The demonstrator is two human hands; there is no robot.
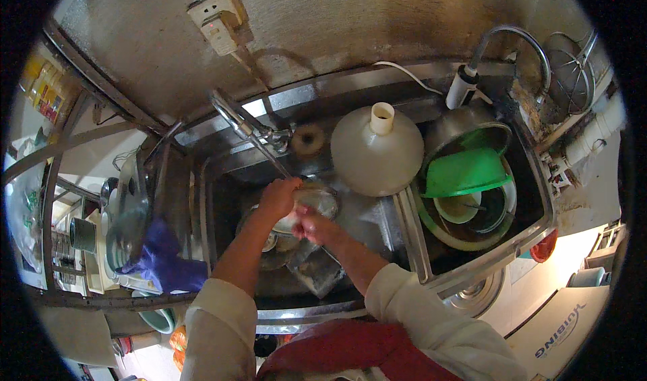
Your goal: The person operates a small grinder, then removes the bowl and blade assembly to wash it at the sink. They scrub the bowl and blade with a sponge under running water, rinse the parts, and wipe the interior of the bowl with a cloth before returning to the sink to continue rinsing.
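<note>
Over the left basin of a steel double sink point(399, 234), my left hand point(279, 198) is curled just below the spout of a metal faucet point(242, 128). Close beside it, my right hand point(312, 224) has bent fingers. Something pale shows between the two hands, but what it is and which hand holds it are unclear. Behind and under them lie a round clear or metal dish point(323, 201), other round vessels and a rectangular metal container point(321, 272) in the basin. To the right, a large pale funnel-shaped lid point(376, 153) with a short neck rests by the divider.
The right basin holds a green plastic basket point(467, 173), a metal pot point(455, 128) and several bowls point(457, 206). A purple cloth or glove point(167, 262) hangs at the left rack. A white-handled device point(461, 86) stands at the back edge. A power socket point(217, 22) is on the wall.
</note>
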